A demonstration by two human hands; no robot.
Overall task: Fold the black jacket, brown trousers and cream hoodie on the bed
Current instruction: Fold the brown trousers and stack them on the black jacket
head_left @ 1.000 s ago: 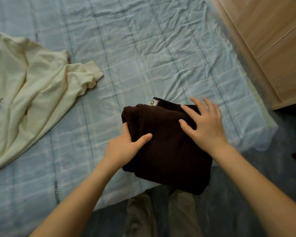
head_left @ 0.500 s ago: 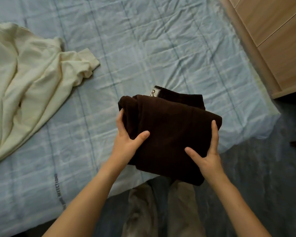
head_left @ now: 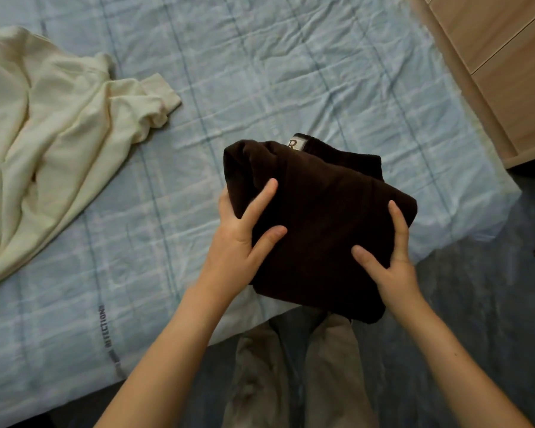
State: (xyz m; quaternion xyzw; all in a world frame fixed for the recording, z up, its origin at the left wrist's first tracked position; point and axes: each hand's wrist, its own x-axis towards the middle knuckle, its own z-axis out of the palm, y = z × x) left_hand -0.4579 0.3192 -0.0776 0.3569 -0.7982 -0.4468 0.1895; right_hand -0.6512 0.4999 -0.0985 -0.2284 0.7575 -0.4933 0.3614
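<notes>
Two hands, left hand (head_left: 240, 239) and right hand (head_left: 393, 267), pinch the folded dark-brown corduroy trousers (head_left: 318, 220) by opposite edges. Uneven lifting could spill the folds onto the pale-blue checked bedsheet (head_left: 260, 72).

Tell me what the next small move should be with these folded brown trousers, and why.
Probably set the brown trousers flat on the bed: both hands, left and right, grip the folded bundle, while the cream hoodie lies unfolded.
</notes>
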